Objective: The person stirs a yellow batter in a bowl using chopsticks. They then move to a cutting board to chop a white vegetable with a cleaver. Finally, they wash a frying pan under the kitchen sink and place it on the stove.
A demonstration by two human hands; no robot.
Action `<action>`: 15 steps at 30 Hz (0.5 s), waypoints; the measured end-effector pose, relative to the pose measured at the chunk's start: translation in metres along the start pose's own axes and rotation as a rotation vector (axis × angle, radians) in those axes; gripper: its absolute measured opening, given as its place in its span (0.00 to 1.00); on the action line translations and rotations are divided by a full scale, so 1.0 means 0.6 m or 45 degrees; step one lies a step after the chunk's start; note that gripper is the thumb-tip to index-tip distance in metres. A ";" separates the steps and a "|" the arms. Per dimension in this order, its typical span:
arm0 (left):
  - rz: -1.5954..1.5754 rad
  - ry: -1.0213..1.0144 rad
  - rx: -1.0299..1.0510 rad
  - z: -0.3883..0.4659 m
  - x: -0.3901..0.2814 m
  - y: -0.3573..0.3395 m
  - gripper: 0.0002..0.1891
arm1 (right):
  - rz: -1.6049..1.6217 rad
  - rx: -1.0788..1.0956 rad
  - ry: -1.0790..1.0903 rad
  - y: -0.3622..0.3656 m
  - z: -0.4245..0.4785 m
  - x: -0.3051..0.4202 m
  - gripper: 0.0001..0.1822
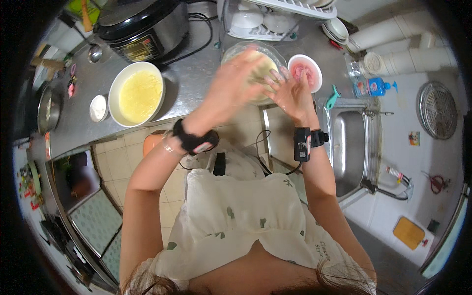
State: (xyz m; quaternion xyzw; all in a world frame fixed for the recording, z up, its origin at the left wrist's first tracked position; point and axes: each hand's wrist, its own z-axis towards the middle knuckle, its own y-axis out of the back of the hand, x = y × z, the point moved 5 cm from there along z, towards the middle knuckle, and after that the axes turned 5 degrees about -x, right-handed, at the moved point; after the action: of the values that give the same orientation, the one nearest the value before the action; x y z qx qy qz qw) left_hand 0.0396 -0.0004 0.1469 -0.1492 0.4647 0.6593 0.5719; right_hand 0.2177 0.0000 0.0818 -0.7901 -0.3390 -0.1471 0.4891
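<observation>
A clear bowl (225,55) stands on the steel counter before me and holds a pale, creamy mass (263,61). My left hand (236,83) is above this bowl, blurred by motion, and its fingertips are unclear. Whitish residue coats the fingers of my right hand (291,94), which are spread at the bowl's right side with nothing held. Just behind that hand sits a small white bowl (318,75) with pink, wet pieces (303,70) in it. To the left, a larger white bowl (113,99) contains yellow liquid (140,96).
A small cup of white powder (98,108) and a metal bowl (49,110) stand left. Behind are an electric cooker (147,29) with a loose cable (195,51) and a dish rack (265,36). Right are a green peeler (333,97), a soap bottle (372,87) and a sink (346,147).
</observation>
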 end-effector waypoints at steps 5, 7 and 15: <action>0.510 -0.520 0.249 0.019 -0.013 -0.121 0.33 | -0.038 0.270 0.047 -0.072 -0.024 0.055 0.40; 0.445 -0.101 0.273 0.033 0.071 -0.124 0.37 | -0.129 0.171 0.376 -0.070 -0.029 0.113 0.40; -1.529 1.161 -0.159 0.088 -0.006 -0.121 0.35 | -2.077 0.414 1.543 -0.063 -0.018 0.032 0.38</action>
State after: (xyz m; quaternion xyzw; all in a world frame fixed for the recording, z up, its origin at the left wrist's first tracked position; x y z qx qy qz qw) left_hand 0.1230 0.0326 0.1455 -0.6668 0.4558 0.1327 0.5745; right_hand 0.2072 0.0089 0.1231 -0.0368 -0.4845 -0.7607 0.4304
